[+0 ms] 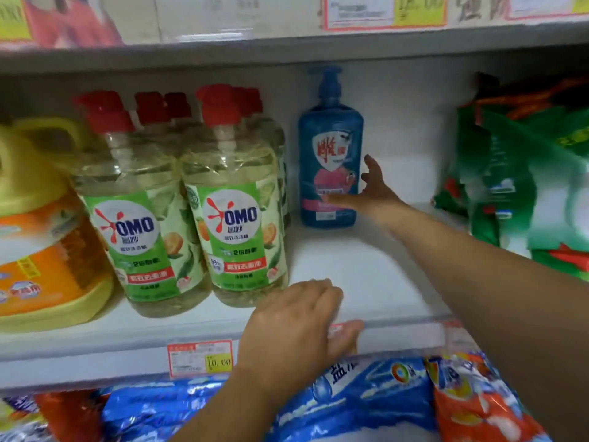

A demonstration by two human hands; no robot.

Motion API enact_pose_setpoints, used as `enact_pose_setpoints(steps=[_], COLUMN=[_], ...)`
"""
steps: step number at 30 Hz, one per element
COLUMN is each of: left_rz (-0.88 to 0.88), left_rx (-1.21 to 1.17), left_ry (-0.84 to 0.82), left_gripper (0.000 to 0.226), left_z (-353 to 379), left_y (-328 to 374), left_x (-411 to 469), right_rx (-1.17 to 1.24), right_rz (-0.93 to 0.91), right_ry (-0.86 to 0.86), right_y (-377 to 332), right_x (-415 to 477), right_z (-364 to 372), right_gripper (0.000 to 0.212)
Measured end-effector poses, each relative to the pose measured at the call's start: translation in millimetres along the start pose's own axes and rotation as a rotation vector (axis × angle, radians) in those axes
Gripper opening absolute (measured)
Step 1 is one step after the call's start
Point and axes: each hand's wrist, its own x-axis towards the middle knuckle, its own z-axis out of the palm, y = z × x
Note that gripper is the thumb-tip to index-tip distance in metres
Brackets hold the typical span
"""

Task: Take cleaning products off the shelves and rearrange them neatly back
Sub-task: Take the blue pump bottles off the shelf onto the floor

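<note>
Okay, middle shelf (366, 272), white. A blue pump bottle (330, 148) stands upright near the shelf's back edge, alone in a bare gap, with a pink and white label facing out. The right hand (374, 193) reaches deep to it: fingers spread and straight up along the bottle's right side, thumb (338, 197) stretched across the lower label. The hand is wide open and not closed round the bottle; can't tell if the fingers actually touch it.

The left hand (293, 320) rests palm down on the shelf's front edge. Its fingers are bent loosely on top, its thumb lies along the front lip, and it holds nothing.

Left of the gap, two front OMO bottles (143, 224) (236, 218) stand side by side and touching, near the front edge. They have clear yellowish liquid, green labels and red pump tops. More red tops show behind them. A yellow jug (41, 250) with an orange label sits at the shelf's left end, just beside the OMO bottles. Green bags (522, 186) are piled at the right end, slumped, well apart from the blue bottle.

A price tag (200, 358) reading 10.00 is on the front lip, left of the left hand. Below the shelf are blue bags (366, 397) and an orange-red bag (471, 397), packed close. Upper shelf (287, 49) is overhead; the tags there are blurred.
</note>
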Motion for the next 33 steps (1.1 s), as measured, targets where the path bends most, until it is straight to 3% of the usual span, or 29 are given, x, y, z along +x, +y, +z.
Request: enact_pose_setpoints(steps=[2,7,12,15,19,22,26,30,33], left_rz=[-0.007,0.015,0.01,0.016,0.018,0.014,-0.056,-0.29,-0.654], left_rx=[0.019,0.039,0.037,0.014,0.004,-0.026,-0.113,-0.531,-0.967], left_ry=[0.025,0.088,0.083,0.1,0.099,0.088,-0.005,0.051,0.236], left_gripper=[0.04,0.041,0.041,0.042,0.044,0.046,0.042,0.037,0.042], left_z=[2,7,6,7,8,8,-6,-36,-61], left_y=[0,-1,-1,-1,-1,-1,0,18,40], left_x=[0,-1,1,0,0,-2,2,-15,-41], right_rx=[0.104,0.183,0.058,0.001,0.124,0.134,0.227,0.389,0.457], right_rz=[-0.037,-0.16,-0.095,-0.089,-0.105,-0.105,-0.036,-0.001,0.021], right_ry=[-0.013,0.063,0.131,0.128,0.077,0.133,0.123,0.075,0.001], right_y=[7,22,20,20,18,4,-12,-30,-36], right_x=[20,47,30,4,-28,-54,-90,-138,-177], right_z=[10,20,10,-3,-10,-12,-23,-30,-31], right_gripper=[0.117,0.086,0.115,0.123,0.108,0.102,0.076,0.047,0.039])
